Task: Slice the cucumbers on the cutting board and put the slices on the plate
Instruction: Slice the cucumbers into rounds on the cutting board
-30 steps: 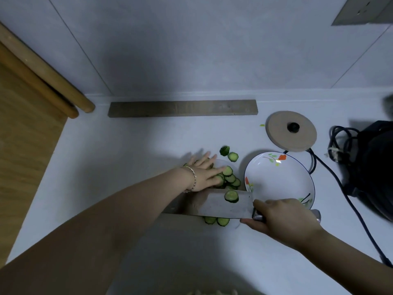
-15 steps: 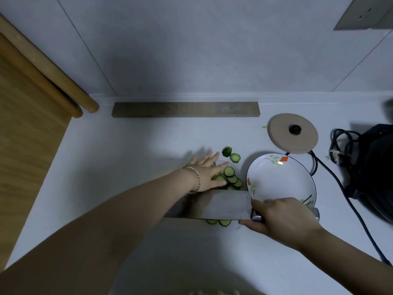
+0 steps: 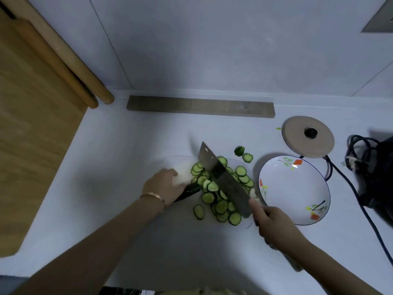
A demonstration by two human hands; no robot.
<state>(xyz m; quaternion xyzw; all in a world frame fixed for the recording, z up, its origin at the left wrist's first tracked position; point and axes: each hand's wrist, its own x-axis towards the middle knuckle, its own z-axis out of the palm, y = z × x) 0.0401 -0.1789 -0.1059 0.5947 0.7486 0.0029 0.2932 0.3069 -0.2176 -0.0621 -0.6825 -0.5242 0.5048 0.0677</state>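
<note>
Your left hand (image 3: pixel 163 186) holds the dark uncut cucumber piece (image 3: pixel 190 190); your right hand (image 3: pixel 274 222) grips the knife (image 3: pixel 223 179) by its handle.
Before you lies the white cutting board (image 3: pixel 181 167), and the flowered plate (image 3: pixel 295 190) stands just right of it. The blade is tilted across the heap of slices (image 3: pixel 221 206) on the board. Two loose pieces (image 3: pixel 244 155) rest behind it.

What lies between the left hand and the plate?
In the head view: the cucumber the left hand holds, the pile of slices on the cutting board, and the knife across it.
</note>
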